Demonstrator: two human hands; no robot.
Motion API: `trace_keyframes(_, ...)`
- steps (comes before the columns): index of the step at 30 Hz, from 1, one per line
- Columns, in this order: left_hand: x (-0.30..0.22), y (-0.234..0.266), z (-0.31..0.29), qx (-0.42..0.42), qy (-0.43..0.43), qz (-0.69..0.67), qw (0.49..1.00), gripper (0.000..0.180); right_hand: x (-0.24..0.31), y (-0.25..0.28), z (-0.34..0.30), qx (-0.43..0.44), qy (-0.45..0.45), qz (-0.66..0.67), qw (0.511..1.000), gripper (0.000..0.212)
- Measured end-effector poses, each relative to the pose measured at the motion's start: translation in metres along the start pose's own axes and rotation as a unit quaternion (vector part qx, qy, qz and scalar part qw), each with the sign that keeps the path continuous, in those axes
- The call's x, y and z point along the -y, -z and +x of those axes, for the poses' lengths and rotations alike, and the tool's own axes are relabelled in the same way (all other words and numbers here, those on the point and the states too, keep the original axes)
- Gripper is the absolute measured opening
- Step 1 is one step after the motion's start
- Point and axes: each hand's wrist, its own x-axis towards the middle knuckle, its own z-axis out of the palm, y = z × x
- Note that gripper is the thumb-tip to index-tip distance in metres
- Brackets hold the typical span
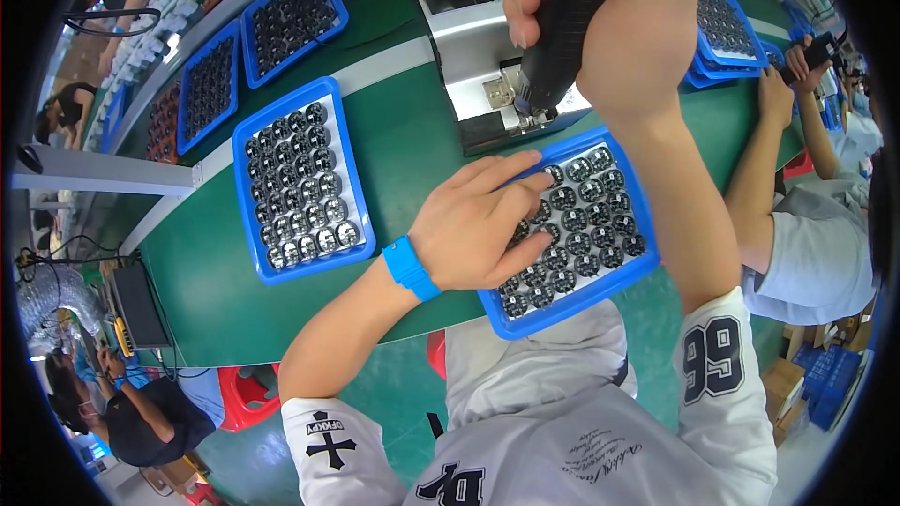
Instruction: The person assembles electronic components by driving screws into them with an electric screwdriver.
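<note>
Black numerals (712,359) and lettering (452,485) mark the shirt (562,454).

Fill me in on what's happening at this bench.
The person's right grip is closed around a black handheld tool, its tip down at a metal machine. The left grip is spread over a blue tray of small dark parts. Another blue tray of similar parts lies farther left on the green bench.
</note>
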Motion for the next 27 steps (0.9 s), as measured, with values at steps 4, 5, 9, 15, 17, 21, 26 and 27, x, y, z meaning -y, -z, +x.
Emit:
trace_keyframes(4,0.000,0.002,-0.001,-0.044,-0.035,0.015,0.998,0.029,0.003,-0.002,-0.010,-0.074,-0.044,-0.283,0.955,0.087)
trace_keyframes(5,-0.001,0.003,-0.001,-0.054,-0.040,0.022,0.998,0.029,0.000,0.007,-0.011,0.006,-0.009,-0.151,0.988,0.091)
trace_keyframes(9,-0.006,0.006,-0.002,-0.052,-0.057,0.032,0.997,0.029,0.042,0.011,-0.061,-0.141,-0.113,-0.253,0.950,0.122)
trace_keyframes(15,-0.010,0.000,0.002,0.017,-0.060,0.033,0.998,0.032,0.051,0.000,-0.092,-0.185,-0.089,-0.246,0.947,0.128)
trace_keyframes(17,-0.010,-0.001,0.003,0.045,-0.046,0.032,0.997,0.034,0.048,-0.003,-0.094,-0.291,-0.095,-0.370,0.877,0.131)
trace_keyframes(21,-0.012,-0.002,0.005,0.100,-0.027,0.049,0.993,0.039,0.046,-0.001,-0.100,-0.303,-0.095,-0.366,0.875,0.132)
trace_keyframes(26,-0.014,-0.003,0.005,0.105,-0.029,0.063,0.992,0.041,0.044,0.002,-0.105,-0.285,-0.102,-0.314,0.900,0.132)
trace_keyframes(27,-0.014,-0.004,0.005,0.104,-0.029,0.066,0.992,0.041,0.043,0.002,-0.106,-0.286,-0.102,-0.315,0.899,0.132)
